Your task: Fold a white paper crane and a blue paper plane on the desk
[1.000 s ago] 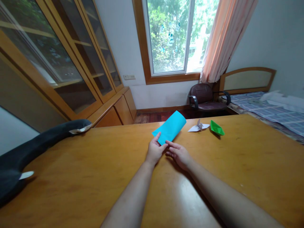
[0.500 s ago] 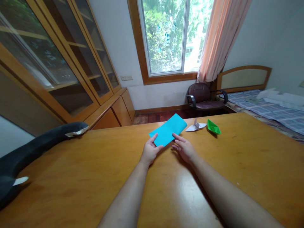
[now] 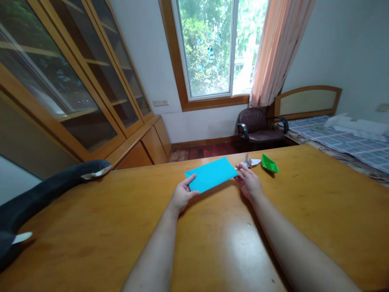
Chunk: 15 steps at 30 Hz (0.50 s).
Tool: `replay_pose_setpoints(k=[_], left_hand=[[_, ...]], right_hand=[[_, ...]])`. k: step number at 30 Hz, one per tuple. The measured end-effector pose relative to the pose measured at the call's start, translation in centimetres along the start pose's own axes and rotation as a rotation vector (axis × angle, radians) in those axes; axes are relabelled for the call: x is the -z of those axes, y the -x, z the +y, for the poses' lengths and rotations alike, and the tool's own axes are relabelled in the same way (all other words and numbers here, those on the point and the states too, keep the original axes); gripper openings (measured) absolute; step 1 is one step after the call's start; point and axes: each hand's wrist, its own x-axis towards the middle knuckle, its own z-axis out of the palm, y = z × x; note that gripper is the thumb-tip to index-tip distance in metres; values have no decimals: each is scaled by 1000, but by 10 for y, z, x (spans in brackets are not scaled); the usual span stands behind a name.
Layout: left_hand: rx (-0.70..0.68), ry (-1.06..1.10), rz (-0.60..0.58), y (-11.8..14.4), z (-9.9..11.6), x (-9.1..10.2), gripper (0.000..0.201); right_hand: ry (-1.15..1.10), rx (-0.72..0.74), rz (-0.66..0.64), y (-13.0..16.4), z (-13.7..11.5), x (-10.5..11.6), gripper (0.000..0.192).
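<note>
A folded blue paper sheet (image 3: 212, 174) lies nearly flat on the wooden table (image 3: 91, 227), long side across my view. My left hand (image 3: 182, 195) pinches its near left corner between thumb and fingers. At the sheet's right end my right hand (image 3: 251, 182) holds the corner with its fingertips. Just beyond that hand lie a small white folded paper figure (image 3: 250, 162) and a green paper boat (image 3: 269, 164).
A long black plush toy (image 3: 45, 190) with white fins lies along the table's left edge. Behind the table are glass-door cabinets (image 3: 75, 81), a window, a dark office chair (image 3: 258, 125) and a bed (image 3: 340, 138) at the right.
The blue sheet has turned from pointing away from me to lying crosswise and lower. My right hand slid from the near corner out to the right end; my left kept its corner.
</note>
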Motion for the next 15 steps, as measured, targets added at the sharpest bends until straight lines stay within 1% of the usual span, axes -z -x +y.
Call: replay_pose_setpoints(k=[2, 4, 7, 9, 10, 12, 13, 14, 15], left_hand=[[16, -11, -30, 2, 4, 4, 99], [36, -31, -73, 4, 6, 8, 95], [56, -115, -123, 4, 7, 14, 84], [39, -195, -110, 1, 5, 19, 73], [14, -234, -82, -1, 4, 21, 67], [-92, -338, 34, -6, 1, 23, 53], [-177, -425, 130, -7, 1, 22, 45], [-281, -538, 249, -8, 1, 20, 38], [-396, -682, 367, -7, 2, 16, 31]], right_hand=[[28, -55, -12, -3, -4, 3, 37], [88, -123, -52, -4, -4, 5, 40], [193, -196, -201, -1, -2, 7, 40], [263, -192, -276, 2, 1, 6, 36], [298, -170, -285, 3, 3, 6, 33], [350, -101, -256, 7, 5, 3, 28], [363, -69, -244, 9, 7, 2, 27], [370, -41, -243, 11, 8, 0, 27], [370, -20, -249, 14, 10, -3, 27]])
